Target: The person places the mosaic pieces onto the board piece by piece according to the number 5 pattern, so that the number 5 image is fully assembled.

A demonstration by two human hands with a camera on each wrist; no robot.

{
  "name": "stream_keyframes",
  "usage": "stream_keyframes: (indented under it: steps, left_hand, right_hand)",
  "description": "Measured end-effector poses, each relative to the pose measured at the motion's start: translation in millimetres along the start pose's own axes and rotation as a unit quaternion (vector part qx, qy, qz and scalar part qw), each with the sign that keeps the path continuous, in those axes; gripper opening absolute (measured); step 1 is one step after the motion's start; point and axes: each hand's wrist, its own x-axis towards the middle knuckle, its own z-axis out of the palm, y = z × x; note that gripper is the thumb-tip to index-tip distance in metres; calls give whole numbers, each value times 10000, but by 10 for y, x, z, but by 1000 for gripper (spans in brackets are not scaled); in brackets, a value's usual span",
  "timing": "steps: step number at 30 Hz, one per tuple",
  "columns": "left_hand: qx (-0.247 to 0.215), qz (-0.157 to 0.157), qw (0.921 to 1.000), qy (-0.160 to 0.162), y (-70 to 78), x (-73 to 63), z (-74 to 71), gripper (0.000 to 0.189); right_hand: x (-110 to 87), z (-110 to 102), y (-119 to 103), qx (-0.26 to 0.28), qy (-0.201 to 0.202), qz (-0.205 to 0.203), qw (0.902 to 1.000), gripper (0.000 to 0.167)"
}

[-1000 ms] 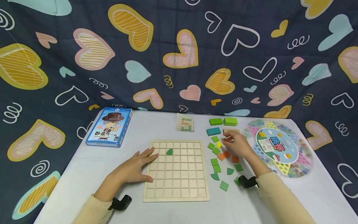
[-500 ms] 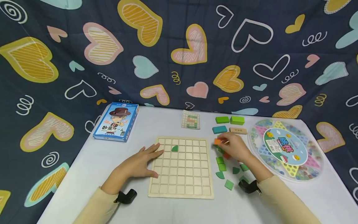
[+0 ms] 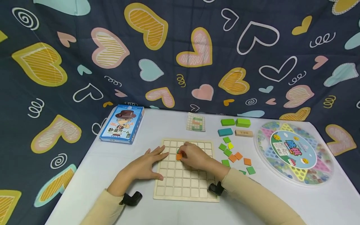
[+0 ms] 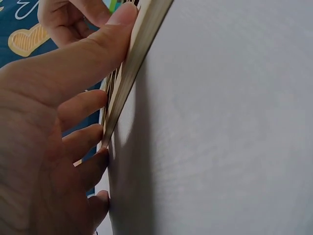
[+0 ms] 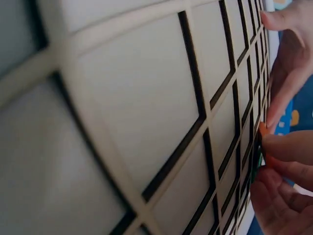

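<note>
Right hand [image 3: 195,155] is pinching an orange tile [image 3: 178,157] at the grid board [image 3: 178,182], well in from the counter's [image 3: 174,215] back edge; left hand [image 3: 145,165] is spreading wide, touching the board's left side. Keeping the tile square is probably helping, imo.

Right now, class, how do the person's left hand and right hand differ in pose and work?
The left hand has its fingers spread; the right hand has them bunched. The left hand rests at the left edge of the board; the right hand is over its squares. The right hand pinches an orange tile; the left hand holds none. Both wear beige sleeves.
</note>
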Motion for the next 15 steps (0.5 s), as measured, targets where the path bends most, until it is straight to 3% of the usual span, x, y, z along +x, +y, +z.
stream_keyframes:
  steps: [4, 9, 12, 15]
  left_hand:
    - [-7, 16, 10000, 70, 17, 40, 4, 97]
    - [-107, 70, 9999, 95, 18, 58, 18, 97]
    - [-134, 11, 9998, 113, -1, 32, 36, 98]
    - [-183, -15, 9997, 144, -15, 5, 46, 98]
  right_hand:
    - [-10, 8, 10, -163, -74, 172, 9997, 20]
    - [-75, -26, 33, 169, -31, 329, 9993, 26]
    - [-209, -128, 54, 643, 238, 478, 9965, 32]
    - [-481, -291, 190, 1047, 697, 708, 9895, 37]
